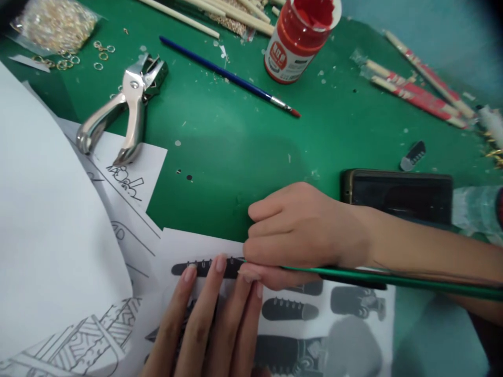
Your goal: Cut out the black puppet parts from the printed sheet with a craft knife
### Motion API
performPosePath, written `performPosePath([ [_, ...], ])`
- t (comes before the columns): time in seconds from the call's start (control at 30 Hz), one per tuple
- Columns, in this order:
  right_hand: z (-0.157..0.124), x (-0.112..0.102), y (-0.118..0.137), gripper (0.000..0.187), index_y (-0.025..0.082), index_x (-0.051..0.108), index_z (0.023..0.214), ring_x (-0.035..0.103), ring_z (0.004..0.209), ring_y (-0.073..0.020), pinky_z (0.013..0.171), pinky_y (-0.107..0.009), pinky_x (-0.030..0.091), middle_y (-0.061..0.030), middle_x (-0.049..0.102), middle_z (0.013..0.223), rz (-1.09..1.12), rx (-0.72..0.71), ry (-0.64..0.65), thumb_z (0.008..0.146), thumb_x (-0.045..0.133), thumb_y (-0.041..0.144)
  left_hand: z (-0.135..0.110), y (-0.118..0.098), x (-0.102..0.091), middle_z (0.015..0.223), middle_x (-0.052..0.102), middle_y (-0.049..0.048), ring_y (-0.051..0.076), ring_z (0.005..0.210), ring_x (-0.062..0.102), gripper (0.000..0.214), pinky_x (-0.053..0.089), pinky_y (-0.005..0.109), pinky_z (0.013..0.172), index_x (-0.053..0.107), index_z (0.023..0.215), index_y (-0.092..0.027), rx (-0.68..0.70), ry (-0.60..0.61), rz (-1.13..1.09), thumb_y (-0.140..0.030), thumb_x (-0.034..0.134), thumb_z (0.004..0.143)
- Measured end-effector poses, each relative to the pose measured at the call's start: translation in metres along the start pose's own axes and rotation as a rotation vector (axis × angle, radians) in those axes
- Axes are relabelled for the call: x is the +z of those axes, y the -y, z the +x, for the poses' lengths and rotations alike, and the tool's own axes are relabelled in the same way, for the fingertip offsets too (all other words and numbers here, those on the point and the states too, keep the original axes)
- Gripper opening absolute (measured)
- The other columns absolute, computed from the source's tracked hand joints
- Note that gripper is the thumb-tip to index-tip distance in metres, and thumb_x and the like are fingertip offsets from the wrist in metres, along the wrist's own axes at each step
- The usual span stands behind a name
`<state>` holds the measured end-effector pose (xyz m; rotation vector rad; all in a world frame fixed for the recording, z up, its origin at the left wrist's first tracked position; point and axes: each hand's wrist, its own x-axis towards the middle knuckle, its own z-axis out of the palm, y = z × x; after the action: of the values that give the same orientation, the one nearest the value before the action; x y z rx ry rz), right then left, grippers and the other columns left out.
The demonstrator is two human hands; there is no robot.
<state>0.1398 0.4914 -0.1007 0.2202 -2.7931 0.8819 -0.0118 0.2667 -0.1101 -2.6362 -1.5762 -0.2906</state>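
Observation:
My left hand (214, 319) lies flat with its fingers stretched out, pressing on a white printed sheet (389, 324). Its fingertips touch a long dark printed sneaker shape (181, 269). From the right comes my right hand (302, 233), closed and resting on the sheet's upper edge. Between its thumb and curled index finger runs a long thin green stick-like tool (416, 280); its tip shows near the dark shape, and I cannot make out its kind. More grey and black shoe pictures (288, 310) are printed below my right wrist.
On the green table (236, 157) are a hole punch (131, 107), a blue paintbrush (231, 76), a red paint jar (296, 44), wrapped wooden sticks (418, 94), a phone (401, 196) and a small cut-out shoe (414, 155). A bag of rings (55, 23) and large papers (51, 209) lie left.

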Motion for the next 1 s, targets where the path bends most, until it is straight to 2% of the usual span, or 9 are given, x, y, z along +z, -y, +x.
performPosePath([
  [0.1, 0.0, 0.0, -0.001, 0.041, 0.023, 0.052, 0.077, 0.039, 0.061, -0.0149, 0.062, -0.031, 0.034, 0.0042, 0.05, 0.063, -0.035, -0.009, 0.059, 0.114, 0.034, 0.027, 0.0, -0.001, 0.001, 0.157, 0.049, 0.0246, 0.049, 0.156, 0.03, 0.064, 0.021, 0.061, 0.131, 0.049, 0.152, 0.0, -0.015, -0.015, -0.016, -0.047, 0.039, 0.109],
  [0.23, 0.0, 0.0, -0.002, 0.04, 0.023, 0.053, 0.078, 0.039, 0.061, -0.0153, 0.061, -0.032, 0.034, 0.004, 0.049, 0.063, -0.06, -0.034, 0.074, 0.114, 0.037, 0.027, 0.0, 0.0, 0.002, 0.156, 0.049, 0.0258, 0.05, 0.156, 0.03, 0.064, 0.023, 0.061, 0.131, 0.048, 0.152, 0.001, -0.017, -0.011, -0.023, -0.046, 0.039, 0.109],
  [0.47, 0.001, -0.001, -0.002, 0.038, 0.022, 0.057, 0.084, 0.041, 0.059, -0.0151, 0.061, -0.033, 0.037, 0.0042, 0.052, 0.063, -0.027, -0.049, 0.018, 0.114, 0.035, 0.025, -0.001, 0.001, 0.0, 0.153, 0.051, 0.0298, 0.054, 0.152, 0.033, 0.07, 0.023, 0.065, 0.128, 0.048, 0.152, 0.004, 0.019, 0.014, -0.002, -0.05, 0.042, 0.108],
  [0.67, 0.001, -0.005, -0.004, 0.044, 0.02, 0.058, 0.08, 0.045, 0.064, -0.0136, 0.063, -0.03, 0.037, 0.0009, 0.059, 0.069, 0.164, 0.069, 0.013, 0.115, 0.033, 0.032, 0.004, -0.003, -0.003, 0.159, 0.047, 0.028, 0.051, 0.153, 0.034, 0.063, 0.021, 0.063, 0.13, 0.047, 0.153, 0.004, -0.044, 0.012, -0.072, -0.041, 0.039, 0.11],
  [0.8, 0.005, -0.01, -0.001, 0.042, 0.02, 0.054, 0.079, 0.043, 0.063, -0.0115, 0.064, -0.028, 0.036, 0.0033, 0.051, 0.067, 0.259, 0.125, -0.079, 0.115, 0.035, 0.033, 0.002, 0.0, -0.002, 0.155, 0.05, 0.0316, 0.054, 0.151, 0.035, 0.067, 0.023, 0.065, 0.128, 0.047, 0.152, 0.007, 0.021, -0.013, -0.053, -0.044, 0.042, 0.108],
  [0.9, 0.011, -0.022, 0.008, 0.04, 0.02, 0.052, 0.079, 0.046, 0.065, -0.0092, 0.066, -0.023, 0.04, 0.0038, 0.052, 0.07, 0.288, 0.207, -0.113, 0.115, 0.037, 0.029, 0.0, 0.002, -0.001, 0.153, 0.052, 0.0329, 0.053, 0.151, 0.038, 0.067, 0.025, 0.063, 0.128, 0.047, 0.152, 0.006, 0.015, -0.03, -0.05, -0.044, 0.043, 0.109],
  [1.0, 0.017, -0.039, 0.019, 0.037, 0.019, 0.056, 0.079, 0.046, 0.063, -0.0073, 0.064, -0.016, 0.043, 0.0043, 0.054, 0.07, 0.213, 0.272, -0.195, 0.113, 0.044, 0.028, 0.0, 0.002, -0.002, 0.151, 0.054, 0.0331, 0.052, 0.149, 0.042, 0.066, 0.028, 0.063, 0.127, 0.05, 0.151, 0.006, 0.012, -0.043, -0.05, -0.044, 0.045, 0.108],
])
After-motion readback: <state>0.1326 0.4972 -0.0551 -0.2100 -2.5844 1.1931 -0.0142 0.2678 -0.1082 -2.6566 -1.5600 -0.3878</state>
